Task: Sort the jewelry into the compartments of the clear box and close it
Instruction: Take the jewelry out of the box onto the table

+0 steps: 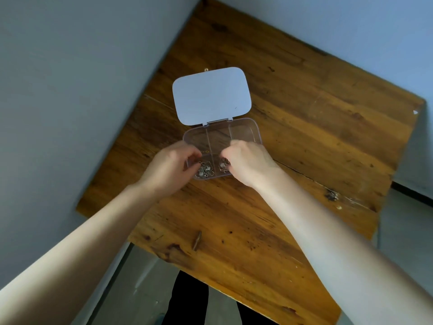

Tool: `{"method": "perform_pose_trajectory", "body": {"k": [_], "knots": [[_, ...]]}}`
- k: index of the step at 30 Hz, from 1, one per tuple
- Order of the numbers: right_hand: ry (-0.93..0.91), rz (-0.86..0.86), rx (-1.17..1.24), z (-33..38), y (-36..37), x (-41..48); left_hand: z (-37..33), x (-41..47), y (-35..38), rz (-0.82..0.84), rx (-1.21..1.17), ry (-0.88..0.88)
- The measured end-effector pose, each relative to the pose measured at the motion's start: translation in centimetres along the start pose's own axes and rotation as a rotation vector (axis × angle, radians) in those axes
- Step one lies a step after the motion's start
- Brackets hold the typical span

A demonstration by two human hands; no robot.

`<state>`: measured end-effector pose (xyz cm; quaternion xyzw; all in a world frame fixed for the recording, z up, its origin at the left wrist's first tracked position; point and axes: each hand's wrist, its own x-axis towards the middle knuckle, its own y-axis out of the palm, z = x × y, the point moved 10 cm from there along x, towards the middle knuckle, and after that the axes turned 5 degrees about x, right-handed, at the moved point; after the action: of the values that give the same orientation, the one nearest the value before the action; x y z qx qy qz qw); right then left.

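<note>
Head view: sorting is under way, both the left hand (172,168) and the right hand (246,160) pinching jewelry (205,171) in the open box's (243,130) near compartments mid-tabletop; next, release and shut the lid (210,95).

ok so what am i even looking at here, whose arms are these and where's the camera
There is no machine here. The camera sits on a person's head and looks down, so the two bare arms reaching in from the bottom are that person's own. It is a single view.

They stand at a wooden table. On it lies a clear box split into compartments, its lid swung open and lying flat behind it. The near compartments hold small tangles of jewelry, and a thin gold chain shows further in.

The left hand and right hand are both at the near edge of the box, fingers curled among the pieces. Whether either grip actually holds one is too small to tell.
</note>
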<state>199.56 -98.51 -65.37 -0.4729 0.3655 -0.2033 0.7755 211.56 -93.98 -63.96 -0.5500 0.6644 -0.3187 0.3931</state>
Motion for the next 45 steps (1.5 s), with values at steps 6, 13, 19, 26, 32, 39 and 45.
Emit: {"method": "perform_pose_trajectory", "body": {"k": [6,13,19,26,32,39,45], "knots": [[-0.018,0.102,-0.195,1.8,-0.2,1.5,0.2,0.4,2.0,0.17,0.211,-0.093],[0.045,0.107,0.232,-1.1,1.3,1.0,-1.1,2.3,3.2,0.298,0.667,-0.177],[0.217,-0.205,0.695,-6.1,-0.9,-2.1,-2.4,2.6,4.1,0.401,0.808,-0.182],[0.202,-0.541,1.132,-7.7,-5.9,-7.3,-3.2,2.4,4.9,0.389,0.714,-0.157],[0.165,-0.688,1.234,-7.8,-8.6,-11.0,-3.7,-0.2,-1.3,-0.127,0.047,-0.221],[0.356,-0.643,1.245,-8.9,-3.5,-15.0,-7.4,-5.3,-2.5,-0.346,-0.533,-0.252],[0.602,-0.451,1.148,-11.1,5.4,-17.1,-7.3,-6.6,6.7,-0.124,-0.761,-0.392]]}}
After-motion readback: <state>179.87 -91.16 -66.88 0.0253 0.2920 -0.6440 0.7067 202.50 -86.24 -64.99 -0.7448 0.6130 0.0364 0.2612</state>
